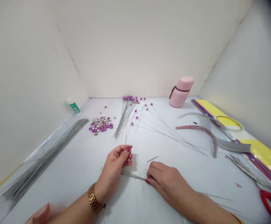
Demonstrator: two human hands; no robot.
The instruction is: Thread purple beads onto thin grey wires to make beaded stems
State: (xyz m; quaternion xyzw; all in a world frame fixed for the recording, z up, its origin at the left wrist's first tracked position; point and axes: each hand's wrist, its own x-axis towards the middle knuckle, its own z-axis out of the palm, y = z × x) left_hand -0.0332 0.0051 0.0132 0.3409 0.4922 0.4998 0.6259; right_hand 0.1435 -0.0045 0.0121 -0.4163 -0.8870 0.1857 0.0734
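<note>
My left hand, with a gold watch at the wrist, is closed in a pinch, thumb against the fingertips. Whatever lies in that pinch, if anything, is too small or hidden to make out. Below it a few thin grey wires run across the table toward my right hand. The right fingers are curled shut at the end of these wires, low over the tabletop. Just above the right fingertips lies a short grey piece. Ahead are a pile of purple, silver and pink paper stars and a bundle of star-tipped wires.
A long bundle of bare wires lies at the left, near a green-and-white glue stick. Loose wires spread right of centre. Toward the right are a pink flask, paper strips, a tape roll, yellow sheets and red-handled scissors.
</note>
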